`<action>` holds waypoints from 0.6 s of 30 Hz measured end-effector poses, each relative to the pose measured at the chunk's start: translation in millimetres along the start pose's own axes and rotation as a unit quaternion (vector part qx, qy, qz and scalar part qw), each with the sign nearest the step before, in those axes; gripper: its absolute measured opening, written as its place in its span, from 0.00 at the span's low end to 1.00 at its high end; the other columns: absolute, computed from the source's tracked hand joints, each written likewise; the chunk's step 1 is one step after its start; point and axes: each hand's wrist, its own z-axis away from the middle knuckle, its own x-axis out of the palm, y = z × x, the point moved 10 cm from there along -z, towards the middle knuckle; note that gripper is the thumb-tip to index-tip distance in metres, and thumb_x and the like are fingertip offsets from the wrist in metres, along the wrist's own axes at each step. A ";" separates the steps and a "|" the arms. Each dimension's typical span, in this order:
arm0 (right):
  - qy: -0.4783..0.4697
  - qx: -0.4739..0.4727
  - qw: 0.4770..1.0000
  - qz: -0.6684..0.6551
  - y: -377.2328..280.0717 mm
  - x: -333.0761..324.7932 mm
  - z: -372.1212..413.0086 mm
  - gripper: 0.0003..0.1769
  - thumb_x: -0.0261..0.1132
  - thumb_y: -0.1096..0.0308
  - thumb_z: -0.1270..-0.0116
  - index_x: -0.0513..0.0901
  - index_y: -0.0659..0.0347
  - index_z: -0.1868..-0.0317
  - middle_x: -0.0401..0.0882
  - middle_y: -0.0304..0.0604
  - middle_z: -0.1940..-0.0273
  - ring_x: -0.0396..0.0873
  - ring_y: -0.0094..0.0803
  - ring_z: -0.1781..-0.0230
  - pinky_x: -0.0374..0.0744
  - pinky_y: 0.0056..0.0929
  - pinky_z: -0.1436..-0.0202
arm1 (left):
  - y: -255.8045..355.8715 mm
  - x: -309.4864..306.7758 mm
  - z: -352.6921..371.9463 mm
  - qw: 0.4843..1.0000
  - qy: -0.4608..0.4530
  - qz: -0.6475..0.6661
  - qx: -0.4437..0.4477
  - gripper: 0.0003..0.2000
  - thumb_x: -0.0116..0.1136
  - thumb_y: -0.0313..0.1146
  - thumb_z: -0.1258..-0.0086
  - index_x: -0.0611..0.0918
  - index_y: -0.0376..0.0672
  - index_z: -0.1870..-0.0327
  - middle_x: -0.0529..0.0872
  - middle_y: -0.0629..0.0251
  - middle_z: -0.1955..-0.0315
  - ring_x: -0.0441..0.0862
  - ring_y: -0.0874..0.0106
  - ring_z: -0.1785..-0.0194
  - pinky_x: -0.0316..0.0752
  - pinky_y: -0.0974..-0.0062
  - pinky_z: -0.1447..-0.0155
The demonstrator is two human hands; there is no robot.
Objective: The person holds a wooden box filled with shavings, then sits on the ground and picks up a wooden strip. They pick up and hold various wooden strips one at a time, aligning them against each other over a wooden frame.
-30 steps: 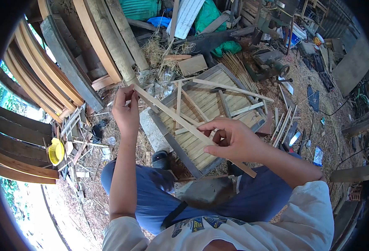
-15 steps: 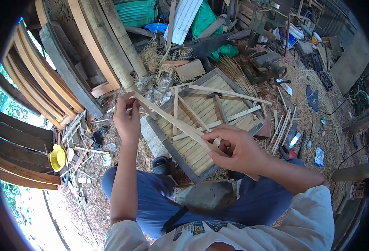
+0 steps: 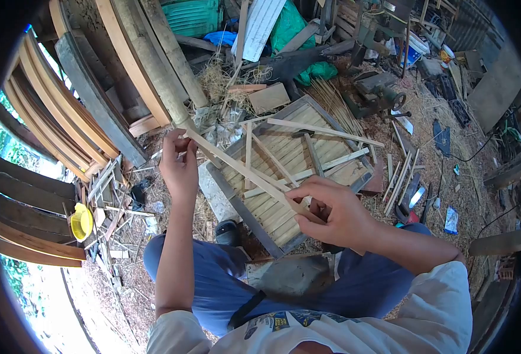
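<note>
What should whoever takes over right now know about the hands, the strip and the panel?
The left hand pinches the upper end of the thin wooden strip.
The right hand grips the same strip near its lower end, holding it slanted in the air over the slatted panel.
The panel lies on the ground, with loose strips crosswise on it; spare strips lie to its right.
Done: one strip lifted, in both hands.
Left: that strip is not yet set down.
</note>
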 end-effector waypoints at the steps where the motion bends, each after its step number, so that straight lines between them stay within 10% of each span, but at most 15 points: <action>1: 0.000 0.002 1.000 -0.001 0.8 0.4 0.1 0.22 0.71 0.77 0.32 0.84 0.63 0.38 0.79 0.41 0.50 0.77 0.16 0.71 0.75 0.21 0.67 | -0.1 0.4 -0.4 1.000 -0.001 -0.004 0.001 0.14 0.62 0.18 0.24 0.81 0.41 0.41 0.90 0.61 0.60 0.89 0.76 0.55 0.83 0.76 0.58; 18: -0.005 0.002 1.000 -0.009 -2.2 1.6 2.7 0.22 0.72 0.75 0.30 0.84 0.63 0.37 0.79 0.41 0.51 0.77 0.17 0.69 0.76 0.21 0.67 | 0.1 2.1 -1.3 1.000 -0.011 -0.009 0.001 0.11 0.62 0.18 0.23 0.82 0.40 0.43 0.92 0.59 0.58 0.90 0.74 0.54 0.84 0.74 0.57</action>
